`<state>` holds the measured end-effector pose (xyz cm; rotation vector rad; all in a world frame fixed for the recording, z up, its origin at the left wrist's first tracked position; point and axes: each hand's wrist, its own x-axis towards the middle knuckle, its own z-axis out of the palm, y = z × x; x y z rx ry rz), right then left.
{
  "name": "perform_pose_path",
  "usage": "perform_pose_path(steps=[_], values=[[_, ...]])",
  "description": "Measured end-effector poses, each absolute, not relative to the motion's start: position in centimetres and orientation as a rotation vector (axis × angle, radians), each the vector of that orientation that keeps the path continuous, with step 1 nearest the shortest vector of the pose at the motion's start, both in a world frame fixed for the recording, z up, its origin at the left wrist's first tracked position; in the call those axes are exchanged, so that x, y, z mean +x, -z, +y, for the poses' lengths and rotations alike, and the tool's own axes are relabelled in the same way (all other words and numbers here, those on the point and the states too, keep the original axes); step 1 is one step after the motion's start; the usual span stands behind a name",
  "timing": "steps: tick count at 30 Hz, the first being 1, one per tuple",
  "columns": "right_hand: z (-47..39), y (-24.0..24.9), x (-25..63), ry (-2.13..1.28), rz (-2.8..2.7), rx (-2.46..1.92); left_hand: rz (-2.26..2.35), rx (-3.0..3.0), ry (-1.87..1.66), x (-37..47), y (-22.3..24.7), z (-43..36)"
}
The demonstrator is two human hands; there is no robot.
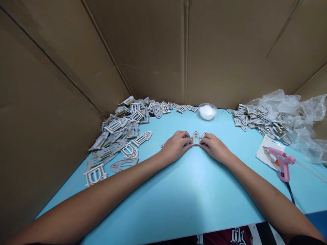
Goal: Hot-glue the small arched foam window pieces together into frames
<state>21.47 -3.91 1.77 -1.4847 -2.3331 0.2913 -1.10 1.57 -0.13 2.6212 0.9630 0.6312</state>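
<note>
Near the middle of the blue table, a small arched window-shaped piece point(196, 139) in white and gold lies between my two hands. My left hand point(177, 145) has its fingers closed on a similar piece at the row's left side, mostly hidden under the fingertips. On the other side, my right hand point(214, 147) is closed on the right part of the row, where the top of another arched piece point(204, 134) shows above the fingers. The pieces stand side by side, close together.
Many arched pieces point(117, 126) are heaped at the left. A bowl of white material point(207, 112) stands at the back. More pieces point(260, 120) lie at the right beside clear plastic bags point(301, 115). A pink glue gun point(283, 163) with a cord rests on a white packet point(265, 146).
</note>
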Motion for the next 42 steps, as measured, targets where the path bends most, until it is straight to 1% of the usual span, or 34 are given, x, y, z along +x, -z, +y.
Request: perform_pose_path(steps=[11,24,27,30,35,38,42], values=[[-3.3,-1.0,21.2,-0.229,-2.311,-1.473,0.963,2.589,-0.653,-1.1,0.2,2.1],[-3.5,-1.3,20.9,-0.205,-2.339,-1.478,1.037,2.574,-0.524,-0.6,-0.7,1.4],[-3.6,-1.6,21.1,-0.179,-2.338,-1.489,1.103,2.578,-0.445,-0.8,-2.3,1.6],[-3.8,-2.1,21.6,-0.130,-2.293,-1.502,1.250,2.557,-0.328,-2.5,-5.0,2.9],[-3.9,-2.5,22.5,-0.084,-2.232,-1.477,1.294,2.475,0.119,-6.3,-8.6,4.8],[-3.9,-2.6,22.4,-0.094,-2.265,-1.432,1.276,2.455,0.301,-6.6,-8.7,4.4],[-5.1,-3.1,21.2,-0.129,-2.332,-1.375,1.238,2.496,0.363,-4.5,-7.8,1.9]])
